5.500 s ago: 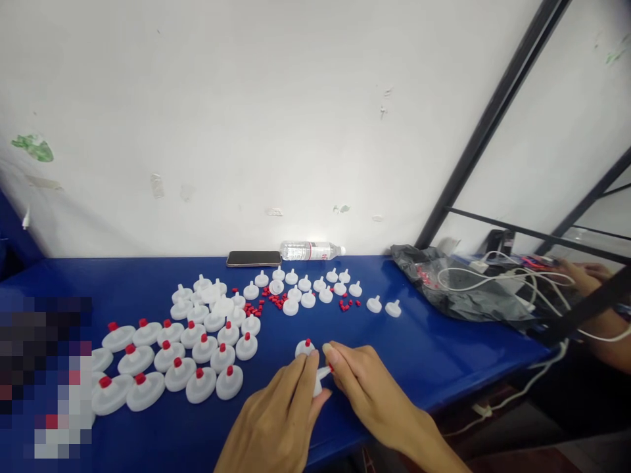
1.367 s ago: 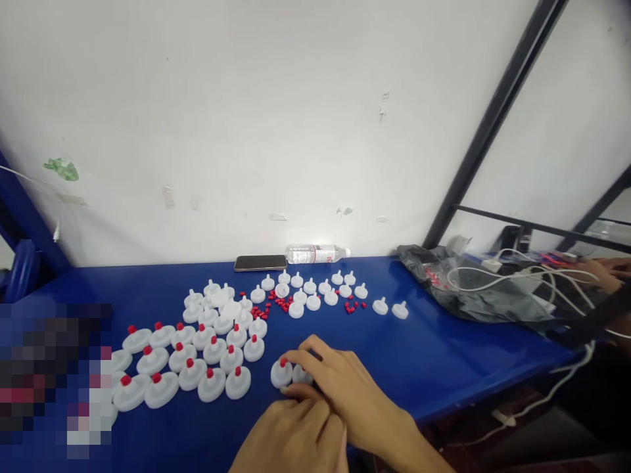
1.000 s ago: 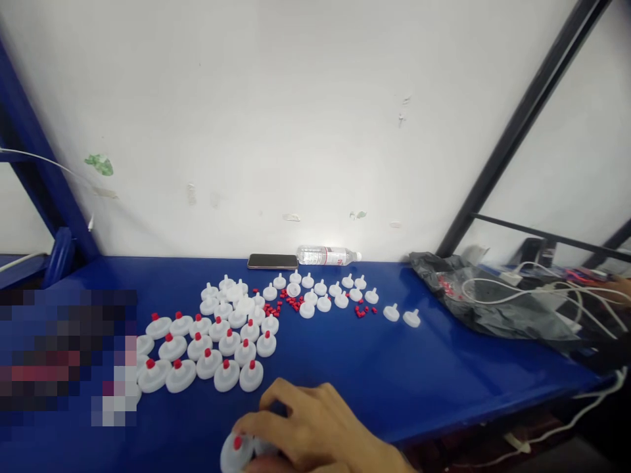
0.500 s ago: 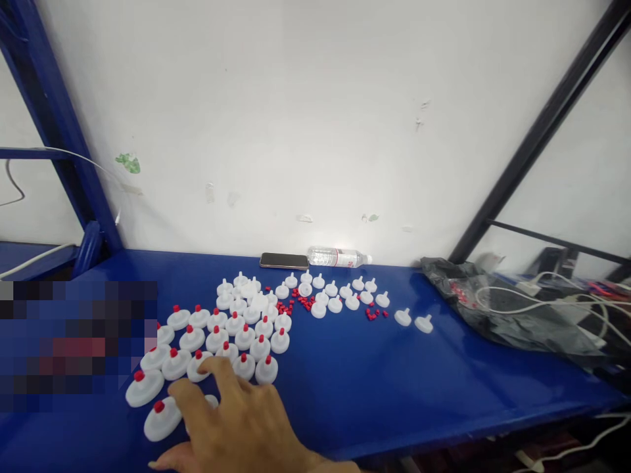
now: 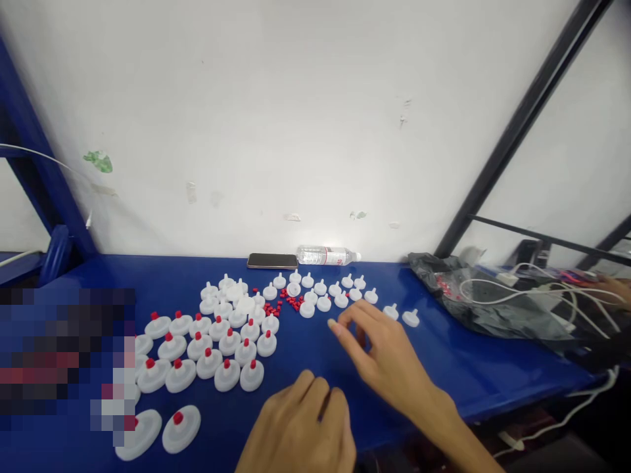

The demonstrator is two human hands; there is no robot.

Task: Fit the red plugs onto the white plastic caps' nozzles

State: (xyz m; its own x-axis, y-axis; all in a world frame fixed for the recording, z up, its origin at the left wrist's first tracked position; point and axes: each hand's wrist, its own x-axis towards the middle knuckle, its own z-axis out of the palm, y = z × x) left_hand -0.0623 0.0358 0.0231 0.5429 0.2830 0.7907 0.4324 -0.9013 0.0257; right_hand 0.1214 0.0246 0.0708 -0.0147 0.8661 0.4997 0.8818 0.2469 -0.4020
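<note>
My left hand [image 5: 303,427] is at the front middle, back up, fingers folded; whatever it holds is hidden. To its right and farther back, my right hand [image 5: 389,355] has thumb and index finger together over the blue table, their contents too small to make out. On the left stand rows of white discs with red caps, one [image 5: 181,430] at the front. Uncapped white discs [image 5: 411,318] with bare stems spread behind my right hand and at the back left. Small red caps [image 5: 271,309] lie scattered among them.
A phone [image 5: 272,261] and a clear bottle [image 5: 328,255] lie against the wall. At right are a dark plastic bag [image 5: 497,315], white cables [image 5: 517,292] and a black post [image 5: 513,138]. Another person's hand [image 5: 611,289] shows at the right edge.
My right hand has left the front capped discs and moved right, uncovering one. My left hand has come into view. The view has turned slightly right.
</note>
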